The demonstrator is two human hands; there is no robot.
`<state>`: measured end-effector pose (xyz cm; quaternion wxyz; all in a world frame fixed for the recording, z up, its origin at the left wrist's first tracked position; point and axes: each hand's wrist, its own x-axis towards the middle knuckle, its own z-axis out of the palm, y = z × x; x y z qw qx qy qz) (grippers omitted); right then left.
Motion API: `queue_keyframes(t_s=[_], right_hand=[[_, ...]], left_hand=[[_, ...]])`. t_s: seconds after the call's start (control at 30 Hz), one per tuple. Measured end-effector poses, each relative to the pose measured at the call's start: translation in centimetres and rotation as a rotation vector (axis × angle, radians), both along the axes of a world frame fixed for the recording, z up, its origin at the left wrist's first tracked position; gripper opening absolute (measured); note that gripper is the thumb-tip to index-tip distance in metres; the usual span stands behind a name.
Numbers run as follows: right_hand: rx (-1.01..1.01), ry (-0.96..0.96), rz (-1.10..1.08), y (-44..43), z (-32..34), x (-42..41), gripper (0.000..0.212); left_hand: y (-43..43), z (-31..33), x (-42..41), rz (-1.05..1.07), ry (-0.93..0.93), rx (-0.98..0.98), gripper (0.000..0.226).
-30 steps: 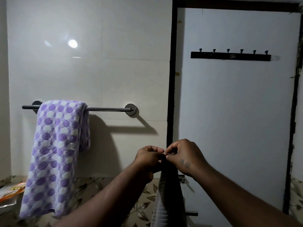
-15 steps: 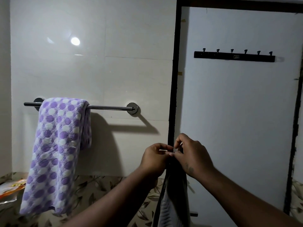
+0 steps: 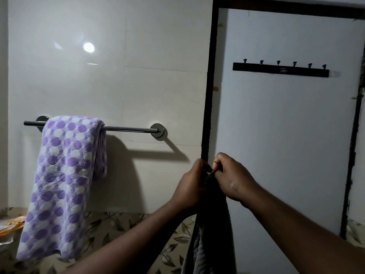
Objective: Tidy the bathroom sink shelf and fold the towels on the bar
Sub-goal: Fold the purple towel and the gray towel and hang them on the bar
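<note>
Left hand [image 3: 194, 186]: fingers curled, pinching the top edge of the dark grey towel [image 3: 212, 234] from its left side.
Right hand [image 3: 232, 182]: fingers bent, pinching the same edge just beside the left hand (the two hands meet at the fingertips).
Grey towel: hangs straight down from both hands in front of the door frame [image 3: 209, 95]; its lower end is cut off at the bottom edge.
Dotted towel [image 3: 65, 184]: draped over the left part of the towel bar [image 3: 128, 128], well apart from the hands.
Hard to make out: exactly which fingertips grip the cloth, in this dim light.
Writing: a small plate on the hook rail [image 3: 280, 70] and the print on the orange packet [image 3: 9, 224] are both unreadable.
</note>
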<state>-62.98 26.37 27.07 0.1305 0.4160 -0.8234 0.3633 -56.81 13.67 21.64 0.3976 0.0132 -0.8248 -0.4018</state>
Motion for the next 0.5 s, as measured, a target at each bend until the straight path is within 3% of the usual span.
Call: queue_keyframes(t_s=[0.2,0.3,0.4,0.5], right_hand=[[-0.118,-0.09,0.082,-0.5,1.8,-0.4,0.019],[-0.196,-0.132,0.117,-0.8,2.5,-0.6,0.023],[-0.258,-0.138,0.131,-1.1,3.3,-0.6,0.026],[-0.323,-0.164,0.168,-1.1,4.2,-0.5,0.028]], left_hand=[[-0.6,0.8,0.1,0.059,0.215,-0.104,0.017],[-1.0,1.0,0.2,0.034,0.186,-0.149,0.026],[-1.3,0.5,0.4,0.063,0.183,-0.25,0.022],[-1.6,-0.1,0.7,0.04,0.146,-0.157,0.021]])
